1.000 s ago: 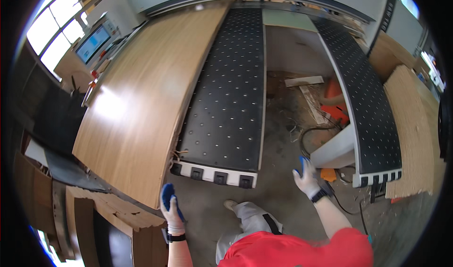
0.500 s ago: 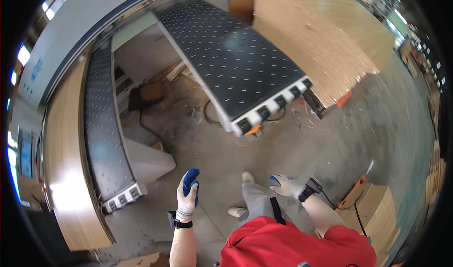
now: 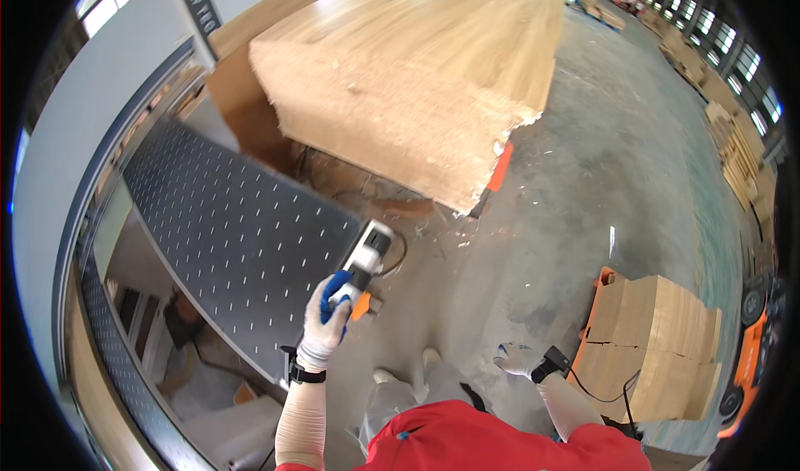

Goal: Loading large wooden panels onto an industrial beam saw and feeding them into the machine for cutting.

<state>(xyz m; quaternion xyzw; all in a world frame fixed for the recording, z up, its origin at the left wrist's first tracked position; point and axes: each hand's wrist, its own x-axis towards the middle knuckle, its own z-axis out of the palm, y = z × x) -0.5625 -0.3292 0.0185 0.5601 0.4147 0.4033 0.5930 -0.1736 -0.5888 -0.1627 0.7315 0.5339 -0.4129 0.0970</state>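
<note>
My left hand (image 3: pixel 323 319), in a white glove with blue finger and palm coating, appears in front of the end of a black machine table (image 3: pixel 242 238) dotted with pale slots. Its fingers are curved with a gap to the thumb and hold nothing visible; whether it touches the table end cannot be made out. Out over the floor to the right, my right hand (image 3: pixel 518 359) wears a similar glove. Its fingers are loosely stretched and empty. Black straps with small devices circle both wrists, and a cable (image 3: pixel 596 394) trails from the right one.
Beyond the table stands a large stack of wood-grain boards (image 3: pixel 375 113) with a ragged corner. A smaller board stack (image 3: pixel 642 346) sits at right beside an orange edge. An orange vehicle (image 3: pixel 752 363) is at the far right. A pale machine beam (image 3: pixel 75 129) curves along the left.
My view has swung right and I stand nearer the black table. The left hand now overlaps its end, where before it was over floor. The right hand stays low, still empty.
</note>
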